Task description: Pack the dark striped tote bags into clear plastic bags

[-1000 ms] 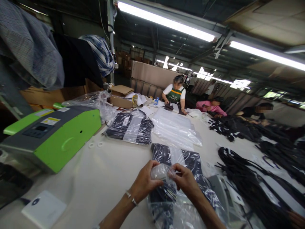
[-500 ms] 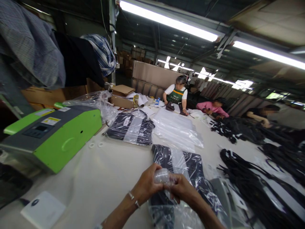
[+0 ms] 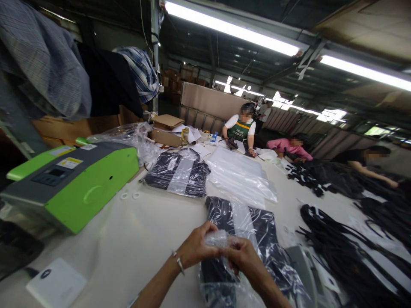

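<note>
Above a dark folded garment (image 3: 221,211) in a clear bag, both hands meet on a small, shiny, roll-shaped piece of clear plastic (image 3: 216,238). Its exact kind I cannot make out. My left hand (image 3: 195,246) curls around its left end, thumb on top, with a bracelet at the wrist. Pinched fingers of my right hand (image 3: 240,254) grip the other end, where loose film hangs down. The bagged garment lies flat on the table, partly hidden under my hands and forearms.
A green and grey machine (image 3: 93,184) stands left, near two white rings (image 3: 136,195) and a white box (image 3: 56,282). Ahead lie another bagged dark item (image 3: 176,173) and stacked clear bags (image 3: 240,171). Black straps (image 3: 346,252) cover the right. A co-worker (image 3: 240,128) works across the table.
My fingers have shifted around the clear plastic, covering more of it, and its shape looks more crumpled. The view has moved slightly. At far right a co-worker's arm has stretched out to the right.
</note>
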Demonstrator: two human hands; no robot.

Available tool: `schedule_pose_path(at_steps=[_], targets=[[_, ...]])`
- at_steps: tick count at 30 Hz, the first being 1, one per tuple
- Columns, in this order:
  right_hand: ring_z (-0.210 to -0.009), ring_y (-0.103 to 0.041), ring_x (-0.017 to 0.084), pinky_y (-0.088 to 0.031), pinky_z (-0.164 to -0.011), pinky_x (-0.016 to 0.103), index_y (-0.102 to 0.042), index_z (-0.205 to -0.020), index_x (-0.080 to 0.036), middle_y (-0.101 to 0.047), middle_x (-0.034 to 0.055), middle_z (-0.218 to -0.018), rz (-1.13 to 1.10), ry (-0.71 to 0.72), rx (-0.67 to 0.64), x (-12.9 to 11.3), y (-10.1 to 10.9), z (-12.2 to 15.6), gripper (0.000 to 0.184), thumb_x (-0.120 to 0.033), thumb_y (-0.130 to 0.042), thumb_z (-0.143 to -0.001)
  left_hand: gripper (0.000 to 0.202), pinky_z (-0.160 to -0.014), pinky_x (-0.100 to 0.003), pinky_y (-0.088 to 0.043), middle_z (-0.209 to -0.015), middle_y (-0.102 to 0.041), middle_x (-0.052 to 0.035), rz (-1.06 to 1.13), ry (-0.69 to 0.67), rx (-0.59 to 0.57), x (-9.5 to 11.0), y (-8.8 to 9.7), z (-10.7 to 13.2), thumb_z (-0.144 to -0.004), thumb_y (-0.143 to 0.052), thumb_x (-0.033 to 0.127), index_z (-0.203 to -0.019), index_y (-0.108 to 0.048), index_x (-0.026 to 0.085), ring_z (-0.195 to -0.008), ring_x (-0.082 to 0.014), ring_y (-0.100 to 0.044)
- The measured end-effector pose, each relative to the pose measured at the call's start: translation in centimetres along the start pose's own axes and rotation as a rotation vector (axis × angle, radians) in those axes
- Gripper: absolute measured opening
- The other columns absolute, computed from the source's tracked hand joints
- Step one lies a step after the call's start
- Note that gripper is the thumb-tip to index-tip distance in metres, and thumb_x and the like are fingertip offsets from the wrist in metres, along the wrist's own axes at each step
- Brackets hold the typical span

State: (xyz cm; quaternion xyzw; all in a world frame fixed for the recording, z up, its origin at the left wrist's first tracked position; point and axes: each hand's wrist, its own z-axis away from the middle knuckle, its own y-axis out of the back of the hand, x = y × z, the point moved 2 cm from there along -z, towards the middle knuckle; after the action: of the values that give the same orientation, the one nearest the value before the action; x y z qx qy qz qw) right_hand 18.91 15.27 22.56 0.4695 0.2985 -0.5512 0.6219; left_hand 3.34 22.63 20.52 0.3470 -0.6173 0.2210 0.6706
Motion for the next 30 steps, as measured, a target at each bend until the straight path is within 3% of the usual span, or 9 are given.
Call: schedule_pose_path(at_steps=[3, 6, 10, 15, 19, 22, 26, 30], targets=[[-0.036, -0.040, 0.007, -0.032, -0.037, 0.020, -0.064, -0.068, -0.014, -0.050, -0.0048, -0.043, 0.004, -0.015, -0.059, -0.3, 0.3, -0.1, 0.033, -0.045, -0.074, -0.065, 0.044, -0.068, -0.023, -0.042, -0.085, -0.061, 0.0036, 0.045, -0.008, -0.032, 0.0, 0.5, 0.0, -0.064, -0.079, 0.038, -0.096, -0.057, 0.017, -0.077, -0.0146, -0.056], [-0.035, -0.039, 0.007, -0.031, -0.036, 0.020, -0.065, -0.067, -0.014, -0.050, -0.0052, -0.042, 0.045, 0.024, -0.005, -0.2, 0.5, -0.8, 0.032, -0.045, -0.071, -0.066, 0.040, -0.071, -0.024, -0.044, -0.091, -0.064, 0.0015, -0.068, -0.007, 0.061, 0.1, -0.1, -0.2, -0.066, -0.074, 0.027, -0.101, -0.057, 0.019, -0.080, -0.0166, -0.059], [-0.036, -0.039, 0.008, -0.031, -0.037, 0.021, -0.065, -0.068, -0.015, -0.049, -0.0055, -0.042, 0.083, 0.086, 0.079, 0.3, 0.4, -1.6, 0.033, -0.048, -0.066, -0.070, 0.036, -0.086, -0.029, -0.045, -0.103, -0.066, -0.0023, -0.304, -0.063, 0.194, 0.3, -1.2, -0.4, -0.070, -0.063, 0.020, -0.105, -0.059, 0.023, -0.095, -0.0211, -0.062], [-0.036, -0.040, 0.008, -0.030, -0.037, 0.020, -0.063, -0.064, -0.017, -0.048, -0.0057, -0.042, 0.034, 0.073, 0.065, 0.2, 0.2, -1.4, 0.032, -0.048, -0.067, -0.070, 0.026, -0.080, -0.029, -0.045, -0.094, -0.067, -0.0007, -0.348, -0.063, 0.205, 0.2, -0.8, -0.3, -0.073, -0.065, 0.027, -0.099, -0.060, 0.024, -0.087, -0.0207, -0.062], [-0.036, -0.039, 0.007, -0.030, -0.037, 0.020, -0.063, -0.064, -0.015, -0.049, -0.0055, -0.041, -0.005, 0.006, -0.037, -0.3, 0.4, -0.8, 0.031, -0.045, -0.074, -0.064, 0.035, -0.063, -0.022, -0.041, -0.081, -0.063, 0.0039, -0.107, -0.066, 0.047, 0.2, 0.3, -0.2, -0.066, -0.074, 0.030, -0.098, -0.060, 0.020, -0.070, -0.0137, -0.055], [-0.036, -0.039, 0.007, -0.030, -0.037, 0.020, -0.063, -0.066, -0.014, -0.049, -0.0057, -0.041, -0.028, -0.044, -0.103, -0.6, 0.6, -0.9, 0.035, -0.046, -0.078, -0.059, 0.037, -0.060, -0.020, -0.038, -0.077, -0.060, 0.0051, 0.003, -0.057, -0.008, 0.3, 0.8, -0.2, -0.064, -0.076, 0.030, -0.095, -0.061, 0.018, -0.067, -0.0115, -0.051], [-0.035, -0.039, 0.006, -0.029, -0.037, 0.019, -0.064, -0.071, -0.014, -0.051, -0.0059, -0.043, -0.003, -0.014, -0.146, -1.1, 0.8, -1.2, 0.041, -0.054, -0.075, -0.065, 0.033, -0.064, -0.021, -0.040, -0.081, -0.063, 0.0045, -0.094, -0.085, 0.054, 0.6, 1.0, -0.4, -0.063, -0.071, 0.019, -0.095, -0.063, 0.020, -0.070, -0.0128, -0.054], [-0.033, -0.039, 0.004, -0.019, -0.035, 0.018, -0.066, -0.093, -0.013, -0.065, -0.0003, -0.057, -0.077, 0.025, -0.366, -1.0, 1.0, -1.1, 0.049, -0.060, -0.062, -0.079, 0.032, -0.071, -0.023, -0.043, -0.089, -0.068, 0.0037, -0.205, -0.139, 0.054, 0.7, 0.8, -0.4, -0.065, -0.065, 0.017, -0.097, -0.065, 0.023, -0.076, -0.0150, -0.060]])
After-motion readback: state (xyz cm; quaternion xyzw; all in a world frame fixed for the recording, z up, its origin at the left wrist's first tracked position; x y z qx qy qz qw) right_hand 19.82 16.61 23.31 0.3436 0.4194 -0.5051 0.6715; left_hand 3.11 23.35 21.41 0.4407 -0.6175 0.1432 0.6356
